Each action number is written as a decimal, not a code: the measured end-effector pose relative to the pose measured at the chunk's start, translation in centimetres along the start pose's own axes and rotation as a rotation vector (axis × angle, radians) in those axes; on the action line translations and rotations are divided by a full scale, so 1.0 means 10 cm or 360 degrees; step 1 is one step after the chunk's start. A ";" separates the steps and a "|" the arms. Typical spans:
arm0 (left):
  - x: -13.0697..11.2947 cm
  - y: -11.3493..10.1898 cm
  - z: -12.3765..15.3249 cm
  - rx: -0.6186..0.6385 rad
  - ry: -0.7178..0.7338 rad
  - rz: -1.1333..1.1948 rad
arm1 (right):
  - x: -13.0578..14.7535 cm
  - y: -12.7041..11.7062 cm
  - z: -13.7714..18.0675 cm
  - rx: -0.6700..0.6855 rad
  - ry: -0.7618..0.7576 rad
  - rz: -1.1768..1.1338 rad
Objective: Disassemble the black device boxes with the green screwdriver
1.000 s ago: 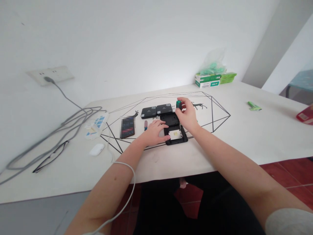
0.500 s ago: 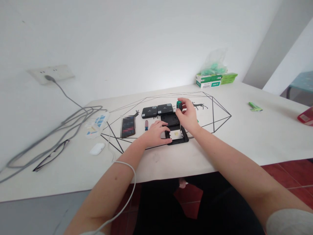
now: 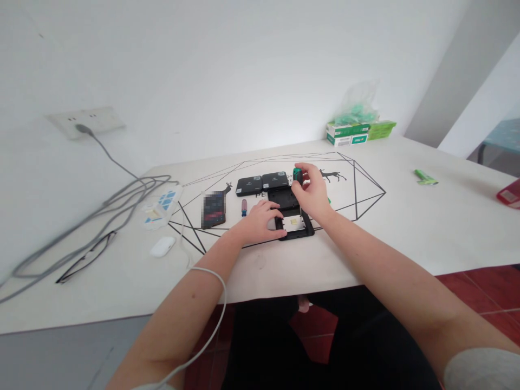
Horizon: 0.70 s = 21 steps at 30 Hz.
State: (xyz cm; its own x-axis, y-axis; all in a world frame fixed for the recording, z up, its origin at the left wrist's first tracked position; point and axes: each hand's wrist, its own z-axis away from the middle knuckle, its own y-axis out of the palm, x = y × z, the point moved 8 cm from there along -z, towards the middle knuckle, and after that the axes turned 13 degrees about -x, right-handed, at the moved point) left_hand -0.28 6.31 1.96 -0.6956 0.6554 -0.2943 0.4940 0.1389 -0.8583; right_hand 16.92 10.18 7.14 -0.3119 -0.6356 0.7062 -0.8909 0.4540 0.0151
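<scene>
My right hand (image 3: pixel 312 189) is closed around the green and black handle of a screwdriver (image 3: pixel 298 174), which stands upright. Its shaft reaches down to the right side of an opened black device (image 3: pixel 305 233) with a silver plate (image 3: pixel 293 222) inside. Fingers of my left hand (image 3: pixel 262 221) grip the left edge of that device and hold it on the table. Just behind it lies a black cover (image 3: pixel 283 198), partly hidden by my hands. Two closed black devices (image 3: pixel 249 185) lie side by side farther back. A smaller screwdriver (image 3: pixel 244 208) rests left of my left hand.
On the left are a phone (image 3: pixel 213 209), a white earbud case (image 3: pixel 163 246), a clear plastic box (image 3: pixel 162 208), glasses (image 3: pixel 86 257) and a grey cable (image 3: pixel 81 233). Green and white boxes (image 3: pixel 347 134) stand against the wall. A green packet (image 3: pixel 425 177) lies on the right.
</scene>
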 end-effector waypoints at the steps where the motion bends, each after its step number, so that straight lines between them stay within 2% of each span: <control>1: 0.00 0.00 0.00 0.0002 0.0000 -0.0001 | 0.01 0.00 0.00 0.0001 0.0000 -0.0004; 15: 0.00 0.01 -0.01 0.0019 -0.0012 0.0009 | 0.03 0.00 0.01 -0.0005 -0.0161 0.0014; 21: 0.00 0.00 -0.01 0.0017 -0.0016 0.0020 | 0.07 -0.01 0.00 -0.0008 -0.0134 -0.0033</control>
State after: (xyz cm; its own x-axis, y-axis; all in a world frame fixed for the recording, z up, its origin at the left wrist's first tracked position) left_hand -0.23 6.37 1.94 -0.6947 0.6495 -0.3090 0.4970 0.1229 -0.8590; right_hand 16.82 9.70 7.63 -0.3204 -0.6948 0.6439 -0.8958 0.4433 0.0327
